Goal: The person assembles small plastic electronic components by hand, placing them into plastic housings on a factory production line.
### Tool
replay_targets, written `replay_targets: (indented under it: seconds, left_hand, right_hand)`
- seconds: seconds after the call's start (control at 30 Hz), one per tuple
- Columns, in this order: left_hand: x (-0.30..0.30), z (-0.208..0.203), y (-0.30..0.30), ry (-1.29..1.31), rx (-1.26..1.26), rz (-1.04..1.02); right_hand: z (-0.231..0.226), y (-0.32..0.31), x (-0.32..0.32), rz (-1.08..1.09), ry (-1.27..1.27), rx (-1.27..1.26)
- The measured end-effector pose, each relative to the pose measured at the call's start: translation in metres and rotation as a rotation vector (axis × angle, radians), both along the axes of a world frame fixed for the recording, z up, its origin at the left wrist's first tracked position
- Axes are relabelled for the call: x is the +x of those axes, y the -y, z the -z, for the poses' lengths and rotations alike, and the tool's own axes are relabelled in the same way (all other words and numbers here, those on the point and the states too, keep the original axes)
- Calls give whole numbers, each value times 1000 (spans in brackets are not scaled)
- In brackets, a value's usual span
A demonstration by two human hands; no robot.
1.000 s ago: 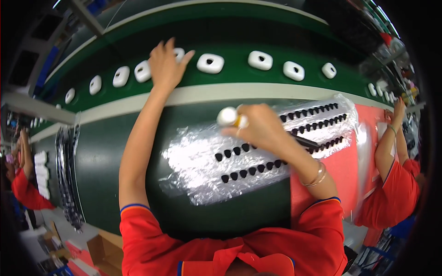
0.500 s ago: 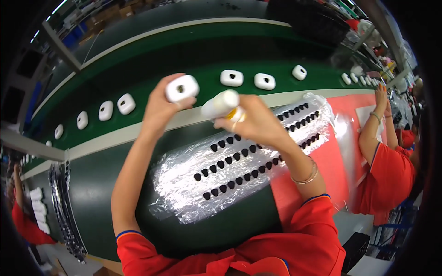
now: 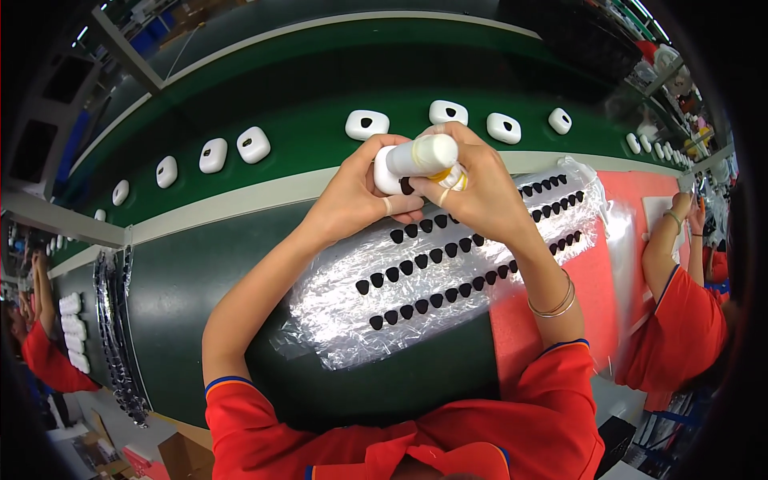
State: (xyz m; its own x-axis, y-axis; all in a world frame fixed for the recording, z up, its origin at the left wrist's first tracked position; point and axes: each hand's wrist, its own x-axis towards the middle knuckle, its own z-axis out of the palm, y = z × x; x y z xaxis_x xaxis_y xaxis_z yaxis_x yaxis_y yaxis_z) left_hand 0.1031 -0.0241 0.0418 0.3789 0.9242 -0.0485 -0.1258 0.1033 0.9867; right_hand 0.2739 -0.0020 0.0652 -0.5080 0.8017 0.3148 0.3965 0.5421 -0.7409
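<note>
Head view, and here's the left hand (image 3: 352,196), fingers curled round a white case (image 3: 384,178) beyond the rows of black pieces (image 3: 436,256)! The right hand (image 3: 480,180) grips a tilted bottle (image 3: 420,156), fingers wrapped round it, against the case; any lettering's too small to read.

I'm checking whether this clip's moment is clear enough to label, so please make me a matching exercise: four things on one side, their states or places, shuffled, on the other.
Column one
1. Left hand
2. Right hand
3. Black pieces
4. Red mat

Column two
A. in rows on the plastic sheet
B. holding a bottle
C. beneath the sheet's right end
D. holding a white case

Pairs: 1-D, 2-B, 3-A, 4-C
</note>
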Motion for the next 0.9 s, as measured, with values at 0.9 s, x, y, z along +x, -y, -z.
replay_targets:
  seconds: [0.9]
  left_hand:
    - [-19, 18, -14, -28, 99, 4]
  right_hand:
    - [0, 8, -5, -83, -95, -124]
